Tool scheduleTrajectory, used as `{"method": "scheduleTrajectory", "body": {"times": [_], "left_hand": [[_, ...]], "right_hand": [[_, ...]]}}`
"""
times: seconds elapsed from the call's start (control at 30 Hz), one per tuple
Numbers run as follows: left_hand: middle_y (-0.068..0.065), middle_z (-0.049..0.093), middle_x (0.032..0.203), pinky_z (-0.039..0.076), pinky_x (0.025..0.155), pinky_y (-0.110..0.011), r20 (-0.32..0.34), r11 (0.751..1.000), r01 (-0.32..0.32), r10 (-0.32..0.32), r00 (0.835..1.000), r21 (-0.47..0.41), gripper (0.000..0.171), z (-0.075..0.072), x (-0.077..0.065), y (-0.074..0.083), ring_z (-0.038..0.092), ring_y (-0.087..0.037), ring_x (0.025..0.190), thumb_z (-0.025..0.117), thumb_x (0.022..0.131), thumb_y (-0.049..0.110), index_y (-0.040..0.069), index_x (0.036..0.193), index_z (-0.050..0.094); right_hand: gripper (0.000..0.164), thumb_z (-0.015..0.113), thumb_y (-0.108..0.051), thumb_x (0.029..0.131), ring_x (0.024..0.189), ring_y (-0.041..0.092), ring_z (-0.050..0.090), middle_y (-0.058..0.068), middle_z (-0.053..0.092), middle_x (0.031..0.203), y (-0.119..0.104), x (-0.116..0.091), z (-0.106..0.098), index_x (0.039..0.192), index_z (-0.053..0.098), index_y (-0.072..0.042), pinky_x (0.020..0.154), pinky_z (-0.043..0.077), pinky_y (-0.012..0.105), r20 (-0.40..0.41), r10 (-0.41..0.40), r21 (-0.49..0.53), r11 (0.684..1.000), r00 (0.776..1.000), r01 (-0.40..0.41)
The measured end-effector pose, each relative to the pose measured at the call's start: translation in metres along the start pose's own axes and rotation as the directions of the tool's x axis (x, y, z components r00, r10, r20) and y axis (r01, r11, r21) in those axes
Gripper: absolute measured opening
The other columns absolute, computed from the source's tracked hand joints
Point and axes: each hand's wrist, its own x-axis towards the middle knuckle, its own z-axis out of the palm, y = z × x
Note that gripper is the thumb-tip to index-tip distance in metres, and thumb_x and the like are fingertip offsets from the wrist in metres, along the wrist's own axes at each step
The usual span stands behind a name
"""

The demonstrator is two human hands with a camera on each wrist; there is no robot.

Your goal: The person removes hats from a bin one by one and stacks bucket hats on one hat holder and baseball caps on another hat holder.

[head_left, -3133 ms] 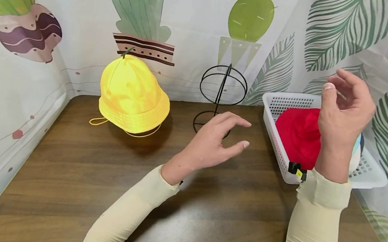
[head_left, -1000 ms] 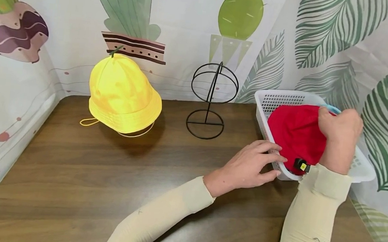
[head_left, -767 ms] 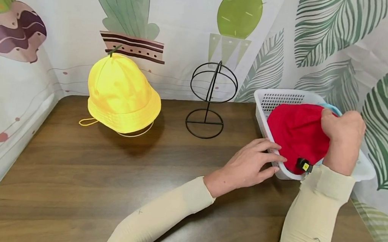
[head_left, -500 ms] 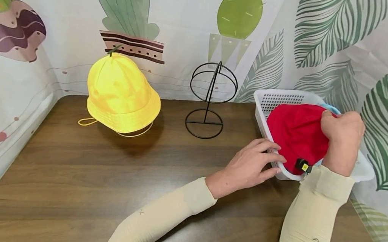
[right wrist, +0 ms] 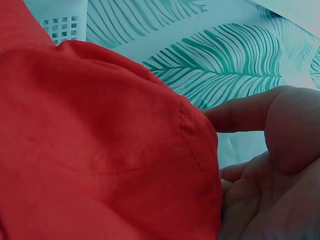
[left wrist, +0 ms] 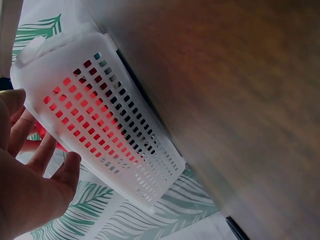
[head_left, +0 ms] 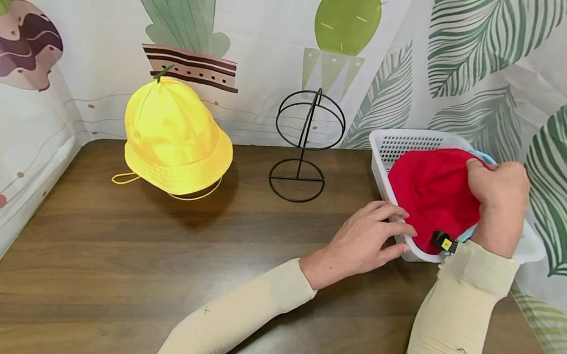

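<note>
A red bucket hat (head_left: 432, 194) lies in a white plastic basket (head_left: 378, 179) at the right. My right hand (head_left: 501, 200) pinches the hat's crown between thumb and fingers; in the right wrist view the red cloth (right wrist: 110, 140) bulges beside the right hand (right wrist: 285, 150). With fingers over the rim and thumb outside, my left hand (head_left: 358, 238) holds the basket's near left edge. The left wrist view shows the left hand (left wrist: 40, 170) at the rim of the perforated basket (left wrist: 35, 95). Light blue cloth (head_left: 485, 157) shows partly beneath the red hat.
A yellow bucket hat (head_left: 171, 140) sits on a stand at the left of the wooden table (head_left: 131, 265). A black wire hat stand (head_left: 299, 178) is bare, between that hat and the basket. Patterned cloth (head_left: 265, 31) hangs behind.
Over three seconds, the left hand moved right to the basket's rim and the right hand came down onto the red hat. Lately the hat's crown has risen slightly in the right hand.
</note>
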Motion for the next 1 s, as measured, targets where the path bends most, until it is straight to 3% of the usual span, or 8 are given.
{"method": "scheduleTrajectory", "body": {"times": [0.1,0.2,0.33,0.4,0.53,0.67,1.0], "left_hand": [[0.004,0.060,0.142,0.029,0.120,-0.018,0.000,1.000,0.000,0.000,1.000,0.004,0.031,0.000,0.000,0.000,0.049,-0.013,0.137,0.072,0.102,0.039,0.028,0.131,0.076],[0.004,0.060,0.142,0.030,0.120,-0.019,0.001,1.000,-0.001,0.001,1.000,0.009,0.031,0.000,0.000,0.000,0.049,-0.013,0.137,0.071,0.102,0.039,0.029,0.131,0.076],[0.004,0.060,0.142,0.032,0.120,-0.021,0.006,1.000,0.003,-0.003,1.000,0.011,0.032,0.000,0.001,0.001,0.050,-0.013,0.137,0.071,0.102,0.040,0.029,0.131,0.076],[0.005,0.060,0.142,0.032,0.120,-0.021,0.010,1.000,0.005,-0.005,1.000,0.012,0.032,0.000,0.001,0.001,0.049,-0.013,0.137,0.071,0.102,0.040,0.029,0.131,0.076],[0.005,0.061,0.143,0.033,0.119,-0.021,0.014,1.000,0.005,-0.006,1.000,0.013,0.032,0.000,0.001,0.001,0.050,-0.012,0.136,0.071,0.102,0.041,0.029,0.131,0.076],[0.005,0.061,0.143,0.033,0.119,-0.021,0.014,1.000,0.004,-0.004,1.000,0.015,0.033,0.000,0.000,0.001,0.050,-0.012,0.136,0.071,0.102,0.041,0.029,0.132,0.076],[0.005,0.061,0.143,0.034,0.119,-0.022,0.018,1.000,0.019,-0.019,1.000,0.021,0.033,-0.001,0.000,0.002,0.050,-0.012,0.136,0.071,0.101,0.041,0.029,0.132,0.076]], "right_hand": [[0.049,0.045,-0.047,0.101,0.076,0.029,0.054,0.003,0.050,0.067,-0.002,0.001,0.001,0.065,0.047,-0.014,0.058,0.047,0.035,-0.008,-0.015,0.015,1.000,1.000,0.015],[0.047,0.047,-0.042,0.101,0.068,0.025,0.051,-0.002,0.044,0.057,-0.004,-0.001,0.003,0.063,0.047,-0.016,0.052,0.047,0.034,-0.026,-0.031,0.042,0.999,0.999,0.032],[0.042,0.048,-0.042,0.102,0.076,0.026,0.054,0.004,0.054,0.074,-0.008,-0.005,0.005,0.089,0.059,-0.003,0.052,0.048,0.029,-0.042,-0.046,0.064,0.997,0.998,0.049],[0.048,0.046,-0.043,0.103,0.084,0.028,0.055,0.011,0.058,0.091,-0.009,-0.008,0.005,0.109,0.062,0.002,0.053,0.048,0.025,-0.042,-0.056,0.061,0.996,0.998,0.059],[0.060,0.044,-0.044,0.103,0.093,0.029,0.055,0.019,0.057,0.115,-0.012,-0.012,0.006,0.134,0.060,0.005,0.055,0.046,0.021,-0.048,-0.062,0.057,0.996,0.997,0.065],[0.062,0.045,-0.046,0.104,0.092,0.023,0.054,0.013,0.057,0.113,-0.015,-0.014,0.006,0.141,0.061,0.001,0.059,0.046,0.021,-0.066,-0.053,0.071,0.996,0.996,0.058],[0.060,0.049,-0.048,0.103,0.088,0.018,0.054,0.003,0.059,0.101,-0.024,-0.018,0.009,0.140,0.067,-0.004,0.061,0.048,0.021,-0.129,-0.068,0.088,0.993,0.989,0.080]]}}
